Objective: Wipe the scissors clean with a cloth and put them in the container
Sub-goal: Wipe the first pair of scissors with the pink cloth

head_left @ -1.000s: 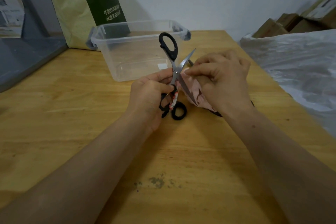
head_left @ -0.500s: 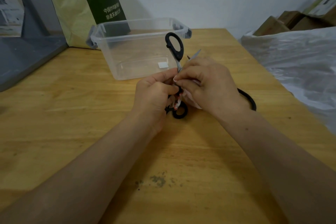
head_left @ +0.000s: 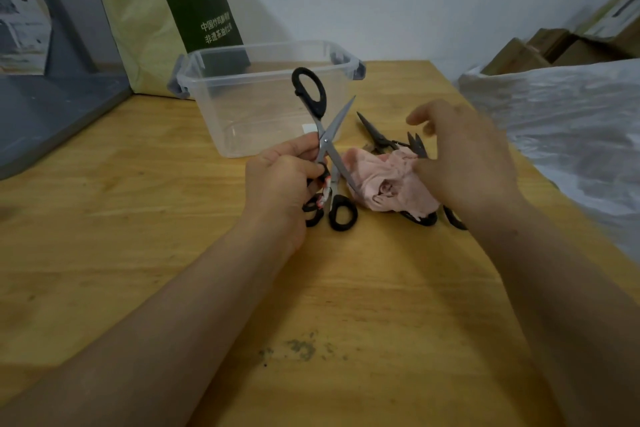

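Lower centre of the frame: a dark stain (head_left: pixel 301 348) on the wooden table (head_left: pixel 104 218). Middle of the frame: the left hand (head_left: pixel 280 184) grips the scissors (head_left: pixel 325 142) at the pivot, fingers curled round the shank. The scissors stand splayed in an X, one black loop raised in front of the container. Just right of them the pink cloth (head_left: pixel 388 184) lies crumpled on the table. The right hand (head_left: pixel 464 156) hovers over it, fingers spread and holding nothing; it is blurred, so contact with the cloth cannot be confirmed. Behind the cloth lie further scissors (head_left: pixel 377 135), partly covered. Upper centre: the clear container (head_left: pixel 263 94), with no scissors showing through its walls. Behind it leans a green and yellow bag (head_left: pixel 166 17).

Assessment: the task is at an early stage. Wiping of this pair appears finished or paused, the placing is not yet done, and the other pairs appear unwiped
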Demonstrator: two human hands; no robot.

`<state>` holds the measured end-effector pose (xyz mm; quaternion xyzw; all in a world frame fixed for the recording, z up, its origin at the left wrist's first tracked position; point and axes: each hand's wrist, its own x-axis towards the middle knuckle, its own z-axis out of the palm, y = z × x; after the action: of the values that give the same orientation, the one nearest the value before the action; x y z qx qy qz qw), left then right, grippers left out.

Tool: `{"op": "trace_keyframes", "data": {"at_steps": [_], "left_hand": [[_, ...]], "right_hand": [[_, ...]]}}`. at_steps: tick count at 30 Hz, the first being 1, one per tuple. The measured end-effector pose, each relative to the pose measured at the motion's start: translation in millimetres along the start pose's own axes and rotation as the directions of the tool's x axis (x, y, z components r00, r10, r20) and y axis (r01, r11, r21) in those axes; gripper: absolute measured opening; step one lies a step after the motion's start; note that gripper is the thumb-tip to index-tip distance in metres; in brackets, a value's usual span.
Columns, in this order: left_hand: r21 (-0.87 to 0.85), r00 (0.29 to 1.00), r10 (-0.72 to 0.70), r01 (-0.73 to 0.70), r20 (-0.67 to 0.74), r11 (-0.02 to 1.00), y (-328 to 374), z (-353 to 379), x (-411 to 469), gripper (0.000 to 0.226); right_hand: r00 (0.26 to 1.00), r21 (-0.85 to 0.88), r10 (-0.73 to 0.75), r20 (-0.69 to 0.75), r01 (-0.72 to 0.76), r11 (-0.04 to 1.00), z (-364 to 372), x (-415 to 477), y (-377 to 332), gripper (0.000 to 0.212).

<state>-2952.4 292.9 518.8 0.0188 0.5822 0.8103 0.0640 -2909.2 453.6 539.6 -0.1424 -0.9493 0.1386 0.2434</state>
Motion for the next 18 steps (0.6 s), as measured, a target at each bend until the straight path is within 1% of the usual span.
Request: {"op": "trace_keyframes", "data": {"at_steps": [1,2,3,4,5,7,8,9,10,13,14,15,16,17,18], "left_hand": [[0.011,1.0,0.008,-0.008,-0.005,1.0,-1,1,0,0.042],[0.017,1.0,0.014,-0.014,-0.007,1.0,-1,1,-1,0.042],[0.02,1.0,0.017,-0.017,-0.009,1.0,-1,2,-1,0.042],[0.022,1.0,0.018,-0.017,-0.014,1.0,-1,2,-1,0.042],[0.024,1.0,0.015,-0.015,-0.016,1.0,-1,2,-1,0.042],[0.027,1.0,0.007,-0.006,-0.016,1.0,-2,2,-1,0.041],[0.022,1.0,0.003,-0.003,-0.014,1.0,-2,2,-2,0.041],[0.015,1.0,0.001,-0.001,-0.011,1.0,-2,2,-2,0.041],[0.012,1.0,-0.001,0.001,-0.008,1.0,-2,2,-2,0.041],[0.022,1.0,-0.002,0.002,-0.001,1.0,-2,1,-1,0.042],[0.023,1.0,-0.002,0.002,0.002,1.0,-2,1,0,0.042],[0.026,1.0,-0.003,0.003,0.009,1.0,-3,1,0,0.042],[0.031,1.0,-0.003,0.003,0.017,1.0,-4,2,0,0.042],[0.036,1.0,-0.003,0.002,0.024,0.999,-4,2,-1,0.041],[0.037,1.0,-0.004,0.003,0.03,0.999,-4,3,-2,0.041]], "right_hand": [[0.996,-0.031,-0.071,-0.052,0.069,0.997,0,-2,-2,0.048],[0.988,-0.007,-0.134,-0.08,0.134,0.991,1,-3,-6,0.045],[0.983,0.044,-0.166,-0.073,0.169,0.985,2,-3,-10,0.039],[0.986,0.078,-0.166,-0.036,0.168,0.983,6,-3,-13,0.034],[0.987,0.058,-0.158,0.024,0.157,0.986,10,-2,-15,0.031],[0.974,-0.088,-0.157,0.162,0.173,0.981,20,-1,-16,0.029],[0.966,-0.13,-0.146,0.214,0.177,0.976,23,-1,-16,0.027],[0.963,-0.127,-0.136,0.231,0.168,0.978,23,-1,-16,0.024],[0.969,-0.095,-0.124,0.212,0.147,0.985,21,0,-15,0.02],[0.989,-0.032,-0.142,0.052,0.144,0.989,12,4,-9,0.012],[0.988,0.02,-0.152,0.016,0.151,0.988,9,4,-8,0.01],[0.988,0.134,-0.153,-0.001,0.152,0.979,6,2,-9,0.009],[0.99,0.303,-0.144,0.002,0.136,0.943,4,-1,-12,0.011],[0.991,0.481,-0.134,0.028,0.104,0.87,4,-4,-16,0.013],[0.99,0.616,-0.13,0.058,0.067,0.785,3,-7,-20,0.016]]}}
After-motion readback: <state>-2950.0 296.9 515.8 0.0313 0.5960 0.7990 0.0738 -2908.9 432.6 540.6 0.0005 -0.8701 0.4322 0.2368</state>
